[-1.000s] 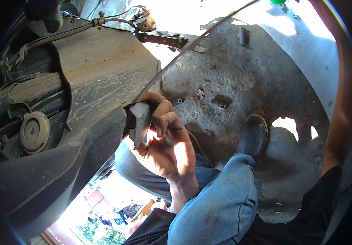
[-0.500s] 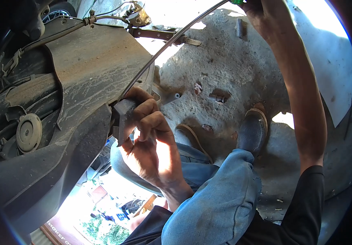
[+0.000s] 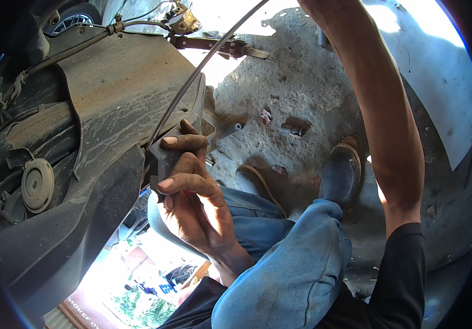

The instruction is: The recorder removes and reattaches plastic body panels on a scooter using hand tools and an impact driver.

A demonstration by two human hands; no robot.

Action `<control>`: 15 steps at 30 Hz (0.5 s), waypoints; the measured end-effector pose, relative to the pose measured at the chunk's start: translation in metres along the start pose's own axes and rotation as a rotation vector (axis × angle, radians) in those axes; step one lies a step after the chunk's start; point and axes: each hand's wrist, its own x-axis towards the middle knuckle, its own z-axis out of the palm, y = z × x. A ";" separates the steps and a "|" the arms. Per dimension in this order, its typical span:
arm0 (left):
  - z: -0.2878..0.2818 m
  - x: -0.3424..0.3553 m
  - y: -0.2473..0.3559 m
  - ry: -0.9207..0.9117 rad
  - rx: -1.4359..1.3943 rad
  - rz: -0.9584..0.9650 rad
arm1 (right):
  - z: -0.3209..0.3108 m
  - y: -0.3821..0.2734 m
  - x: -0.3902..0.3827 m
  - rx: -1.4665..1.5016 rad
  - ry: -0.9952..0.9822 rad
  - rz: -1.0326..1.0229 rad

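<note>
My left hand [image 3: 195, 189] is closed round a dark, angular plate [image 3: 162, 156] at the edge of a dusty black vehicle panel. Its thumb and fingers press against the plate's sides. A long, thin metal rod [image 3: 214, 52] slants from beside the plate up to the top edge, where its far end is cut off. My right forearm [image 3: 381, 104] stretches up to that edge, and the fingers of my right hand lie outside the picture. Where the rod's lower tip ends is hidden near the plate.
The dusty panel [image 3: 121, 82] fills the left, with a round disc-shaped part [image 3: 37, 185] on it. A metal arm [image 3: 214, 46] juts over rough concrete [image 3: 301, 71] that has holes. My legs [image 3: 285, 268] are folded below. A pale sheet [image 3: 438, 109] lies at the right.
My right arm has moved up and left, taking the hand and the rod's green end out of view. My left hand has shifted its fingers over the plate.
</note>
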 end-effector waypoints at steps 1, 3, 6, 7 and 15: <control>-0.001 0.000 0.000 0.003 0.006 0.014 | 0.005 -0.002 0.000 0.105 -0.019 0.014; -0.002 -0.001 0.000 -0.008 0.035 0.015 | 0.011 -0.006 -0.001 0.208 -0.041 0.032; -0.003 0.000 0.003 -0.016 0.094 -0.007 | 0.014 -0.017 -0.004 0.247 -0.185 0.221; -0.003 0.000 0.004 -0.017 0.118 -0.028 | 0.011 -0.019 -0.005 0.179 -0.036 0.094; -0.007 0.001 0.005 -0.023 0.304 0.004 | 0.011 -0.047 -0.033 0.218 -0.263 -0.151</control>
